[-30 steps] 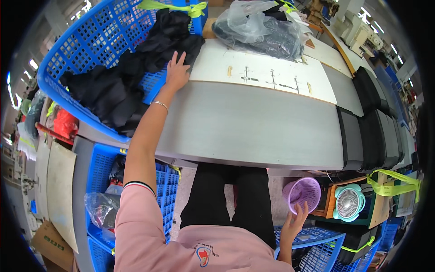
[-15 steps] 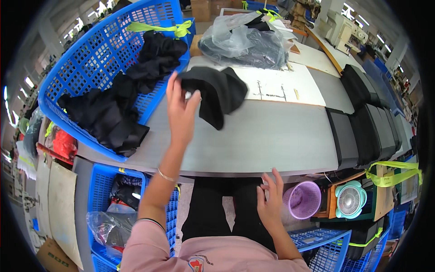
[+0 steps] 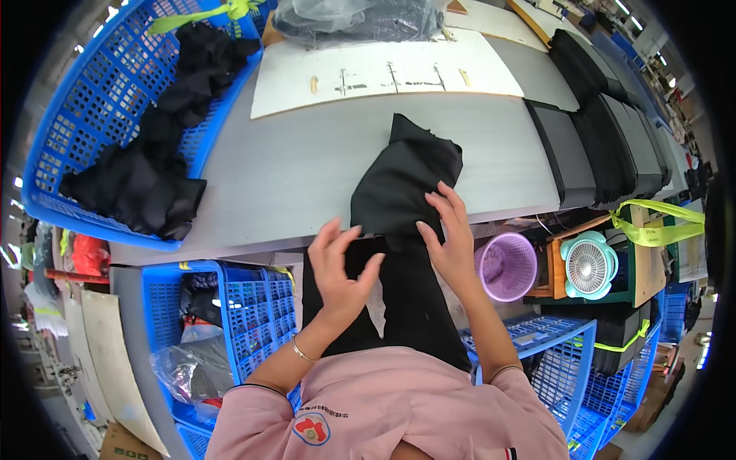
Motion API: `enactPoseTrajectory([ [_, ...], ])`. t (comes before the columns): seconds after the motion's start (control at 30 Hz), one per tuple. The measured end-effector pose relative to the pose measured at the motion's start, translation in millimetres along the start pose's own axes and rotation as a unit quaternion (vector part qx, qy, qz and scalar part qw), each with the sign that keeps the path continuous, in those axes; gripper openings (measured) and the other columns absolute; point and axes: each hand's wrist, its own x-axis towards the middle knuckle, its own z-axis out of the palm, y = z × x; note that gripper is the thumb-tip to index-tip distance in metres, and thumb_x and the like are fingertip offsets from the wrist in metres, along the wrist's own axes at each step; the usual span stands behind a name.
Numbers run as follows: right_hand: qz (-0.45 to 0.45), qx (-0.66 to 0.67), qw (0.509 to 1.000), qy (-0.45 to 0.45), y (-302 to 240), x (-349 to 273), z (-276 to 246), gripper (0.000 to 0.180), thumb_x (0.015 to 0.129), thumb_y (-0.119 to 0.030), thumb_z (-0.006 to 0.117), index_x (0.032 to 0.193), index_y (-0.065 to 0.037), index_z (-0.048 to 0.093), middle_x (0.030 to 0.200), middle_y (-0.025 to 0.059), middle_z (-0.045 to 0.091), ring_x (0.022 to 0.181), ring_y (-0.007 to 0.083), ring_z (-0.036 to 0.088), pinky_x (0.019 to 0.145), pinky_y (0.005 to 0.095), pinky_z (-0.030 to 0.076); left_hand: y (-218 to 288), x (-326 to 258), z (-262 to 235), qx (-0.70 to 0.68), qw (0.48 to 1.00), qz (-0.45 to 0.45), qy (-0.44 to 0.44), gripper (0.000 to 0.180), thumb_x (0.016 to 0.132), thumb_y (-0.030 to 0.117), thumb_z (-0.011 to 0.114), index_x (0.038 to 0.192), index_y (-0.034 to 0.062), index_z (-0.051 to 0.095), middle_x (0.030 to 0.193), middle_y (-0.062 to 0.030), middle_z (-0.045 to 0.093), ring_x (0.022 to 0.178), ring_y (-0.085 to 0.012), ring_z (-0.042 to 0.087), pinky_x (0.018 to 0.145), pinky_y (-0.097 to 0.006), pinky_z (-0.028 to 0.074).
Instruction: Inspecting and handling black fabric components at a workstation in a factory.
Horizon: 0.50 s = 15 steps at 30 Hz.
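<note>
A crumpled piece of black fabric [image 3: 402,180] lies at the front edge of the grey table [image 3: 284,165], one corner pointing away from me. My right hand [image 3: 454,238] is at the fabric's right side, fingers and thumb spread, the fingertips over its edge; whether they press on it I cannot tell. Just off the lower left corner of the fabric, my left hand [image 3: 341,268] is raised with its fingers apart and nothing in them. More black fabric [image 3: 142,184] lies heaped in a large blue plastic basket [image 3: 84,100] at the left of the table.
A white board [image 3: 287,88] with dark marks lies at the back, behind it a clear plastic bag [image 3: 360,19]. Stacked black panels [image 3: 571,161] stand at the right. Below the table are a purple basket [image 3: 506,266], a small fan [image 3: 589,264] and blue crates [image 3: 264,307].
The black fabric has come from my left hand at the back left to the table's front edge. My left hand has let go and drawn back; my right hand has risen to the fabric.
</note>
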Motion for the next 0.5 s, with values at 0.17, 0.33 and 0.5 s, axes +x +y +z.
enactPoseTrajectory([
  [0.17,-0.048,-0.168,0.981,0.084,-18.2,-19.7,-6.9,0.036,0.088,-0.002,0.07,0.123,-0.001,0.062,0.137,0.0198,0.053,0.12,0.0364,0.057,0.1,0.0427,0.046,1.4,68.2,20.0,0.012,0.968,0.188,-0.166,0.035,0.077,0.007,0.079,0.111,0.0092,0.072,0.107,-0.0063,0.07,0.099,-0.0257,0.062,0.088,-0.039,0.048],
  [0.33,-0.208,-0.138,0.964,0.088,-25.4,-43.6,8.2,0.021,0.084,0.001,0.069,0.104,0.001,0.064,0.104,0.0184,0.068,0.094,0.0379,0.065,0.079,0.0413,0.052,17.3,84.6,33.7,-0.16,0.954,0.128,-0.22,0.012,0.084,0.011,0.074,0.096,0.009,0.076,0.085,-0.0061,0.069,0.079,-0.0241,0.063,0.072,-0.034,0.052],
  [0.5,-0.051,-0.064,0.996,-0.046,19.0,-48.9,23.5,0.021,0.082,0.002,0.065,0.103,0.001,0.064,0.101,0.0185,0.066,0.095,0.0402,0.063,0.079,0.0401,0.052,50.5,47.0,39.3,-0.145,0.951,0.186,-0.197,0.016,0.082,0.014,0.078,0.098,0.0105,0.078,0.087,-0.0053,0.067,0.077,-0.0226,0.063,0.064,-0.032,0.052],
])
